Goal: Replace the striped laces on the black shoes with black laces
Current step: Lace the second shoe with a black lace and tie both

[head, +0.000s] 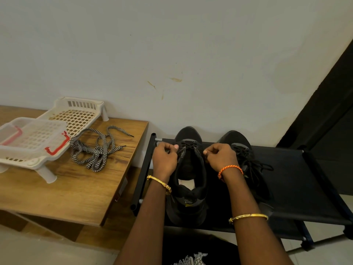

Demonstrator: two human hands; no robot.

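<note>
**Head view: both hands hold the black lace on the left shoe**

Head camera looks down on two black shoes standing side by side on a black rack point(298, 190), their toes toward the white wall point(172, 44). The left shoe point(188, 188) has its mouth wide open, and a black lace point(188, 145) crosses only its eyelets nearest the toe. The left hand point(164, 157) has its fingers curled and pinches one end of this lace at the left side of the shoe. The right hand point(219, 156) is curled in the same way and pinches the other end at the right side. Both forearms reach forward over the rack, and the right forearm covers part of the right shoe point(246, 161), which already carries black laces lying loose on top of it.

To the left, on a wooden table point(76, 188), the striped laces point(96, 150) lie in a loose heap, well apart from the shoes. Just beside them stands a white plastic basket point(74, 113) on legs, with a clear container with red clips point(32, 134) resting in it.
</note>
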